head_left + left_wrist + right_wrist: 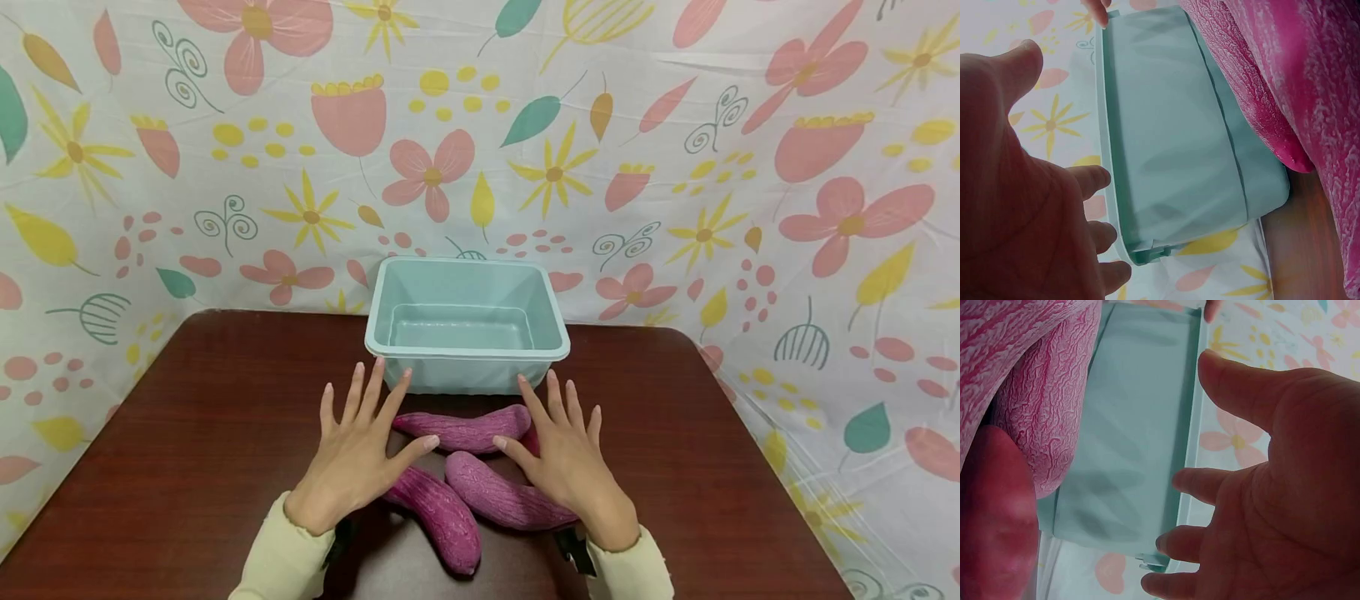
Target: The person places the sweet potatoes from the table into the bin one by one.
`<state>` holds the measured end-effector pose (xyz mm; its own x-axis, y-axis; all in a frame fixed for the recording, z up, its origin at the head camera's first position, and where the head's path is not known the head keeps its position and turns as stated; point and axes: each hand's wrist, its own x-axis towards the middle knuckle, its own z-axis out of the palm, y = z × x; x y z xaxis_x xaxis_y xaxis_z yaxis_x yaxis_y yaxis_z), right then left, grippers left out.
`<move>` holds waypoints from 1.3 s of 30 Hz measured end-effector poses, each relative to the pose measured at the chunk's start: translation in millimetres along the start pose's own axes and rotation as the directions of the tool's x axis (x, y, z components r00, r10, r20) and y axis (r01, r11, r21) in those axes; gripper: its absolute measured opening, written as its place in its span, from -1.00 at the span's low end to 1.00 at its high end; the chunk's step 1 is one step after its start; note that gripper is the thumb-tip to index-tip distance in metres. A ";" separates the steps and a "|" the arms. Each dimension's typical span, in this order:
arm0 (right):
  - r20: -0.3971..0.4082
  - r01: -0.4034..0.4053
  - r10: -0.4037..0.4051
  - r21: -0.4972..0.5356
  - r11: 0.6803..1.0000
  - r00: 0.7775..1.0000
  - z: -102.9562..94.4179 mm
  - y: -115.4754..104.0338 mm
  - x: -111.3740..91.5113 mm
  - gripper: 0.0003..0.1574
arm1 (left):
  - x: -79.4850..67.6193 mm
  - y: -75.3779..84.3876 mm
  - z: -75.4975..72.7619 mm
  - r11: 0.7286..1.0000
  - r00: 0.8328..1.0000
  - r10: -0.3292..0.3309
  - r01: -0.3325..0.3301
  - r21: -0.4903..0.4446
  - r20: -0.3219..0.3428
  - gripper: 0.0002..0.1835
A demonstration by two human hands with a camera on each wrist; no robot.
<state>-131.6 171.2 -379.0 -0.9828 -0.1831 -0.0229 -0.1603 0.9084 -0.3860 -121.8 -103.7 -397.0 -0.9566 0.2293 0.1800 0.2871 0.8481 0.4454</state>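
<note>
My left hand (351, 458) is spread palm down above the table, holding nothing. Mirroring it, my right hand (572, 462) has its fingers spread and also grips nothing. Between and beneath them lie long, curved purple vegetables with ridged skin: one across the back (468, 431), one at front left (442, 518) and one at front right (506, 497), partly covered by my right hand. A smooth red rounded thing (997, 512) shows in the right wrist view, mostly hidden from the head view. Beyond my fingertips stands a light blue plastic basin (467, 351), with nothing visible inside.
The dark red-brown wooden table (225, 417) carries everything, with rounded far corners. A white cloth printed with flowers and leaves (480, 125) hangs along its back and sides, close behind the basin.
</note>
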 end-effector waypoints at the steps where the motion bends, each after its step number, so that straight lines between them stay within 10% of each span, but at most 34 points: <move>1: 0.001 0.000 0.000 -0.001 1.000 1.000 -0.5 -0.2 0.6 0.07 | 0.2 -0.2 0.0 1.000 1.000 -0.001 0.001 -0.002 -0.001 -0.04; 18: -0.054 0.054 -0.051 0.049 0.997 0.997 5.3 20.5 6.1 0.04 | 7.4 -9.5 -3.7 0.999 1.000 0.018 -0.018 -0.032 -0.026 0.03; 29: -0.088 0.248 -0.236 0.170 0.954 0.968 20.5 50.4 15.9 -0.11 | 32.8 -52.9 -10.2 0.991 0.993 -0.066 0.054 -0.124 -0.102 0.08; 39: -0.081 0.230 -0.219 0.170 0.958 0.972 17.6 77.3 23.4 -0.09 | 57.9 -51.2 -10.2 0.974 0.992 -0.062 0.037 -0.223 -0.106 0.07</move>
<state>-165.4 230.5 -425.7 -0.9278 -0.3468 0.1374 -0.3645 0.7645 -0.5317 -191.3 -138.7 -400.4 -0.9618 0.1239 0.2443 0.2554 0.7281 0.6361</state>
